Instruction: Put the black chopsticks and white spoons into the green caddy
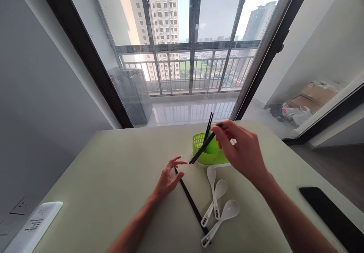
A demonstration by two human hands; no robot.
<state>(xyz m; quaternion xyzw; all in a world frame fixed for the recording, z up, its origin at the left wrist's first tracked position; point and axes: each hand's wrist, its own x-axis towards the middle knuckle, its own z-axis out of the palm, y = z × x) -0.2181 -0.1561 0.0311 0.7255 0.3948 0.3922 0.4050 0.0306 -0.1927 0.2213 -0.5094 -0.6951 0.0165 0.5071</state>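
Note:
My right hand [241,150] pinches a black chopstick [203,147] and holds it slanted above a green plastic cutlery holder [209,155] near the far middle of the pale table [113,169]. More black chopsticks [209,124] stand upright in the holder. My left hand [168,179] rests on the table with its fingers spread, touching the far end of another black chopstick [192,203] that lies flat. Three white spoons [217,203] lie to the right of that chopstick, in front of the holder.
A black phone [332,217] lies at the table's right edge. A white remote [32,226] sits at the lower left. Beyond the table are a glass door, a balcony railing and a dark bin [132,94].

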